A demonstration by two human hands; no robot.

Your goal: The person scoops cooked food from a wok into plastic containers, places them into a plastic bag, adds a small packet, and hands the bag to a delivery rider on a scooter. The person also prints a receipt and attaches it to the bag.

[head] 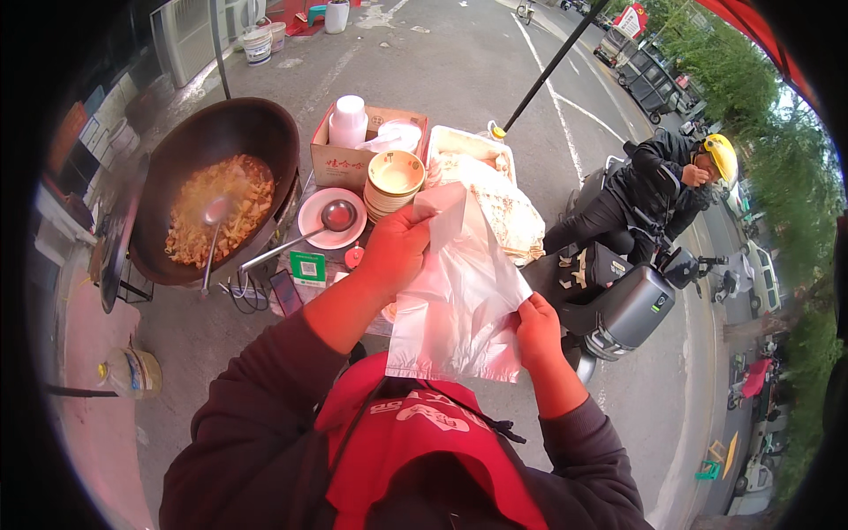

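Note:
A clear plastic bag (457,311) hangs flat between my hands in front of my red apron (424,424). My left hand (397,248) grips its upper left part, and my right hand (538,328) pinches its right side. Just beyond the bag stand a stack of bowls (396,173) and a white dish (311,212) with a metal ladle (339,216) lying across it. Flatbreads (507,212) are piled to the right, partly hidden by the bag. Left of the dish, a large wok (271,126) holds a steaming stew (232,185) with a second ladle (215,212) in it.
A cardboard box (341,165) holds white plastic tubs (348,122). A phone (286,293) and a green code card (307,267) lie near the table's left edge. At right, a person in a yellow helmet (721,158) sits by a grey scooter (626,308). An oil jug (132,372) stands at left.

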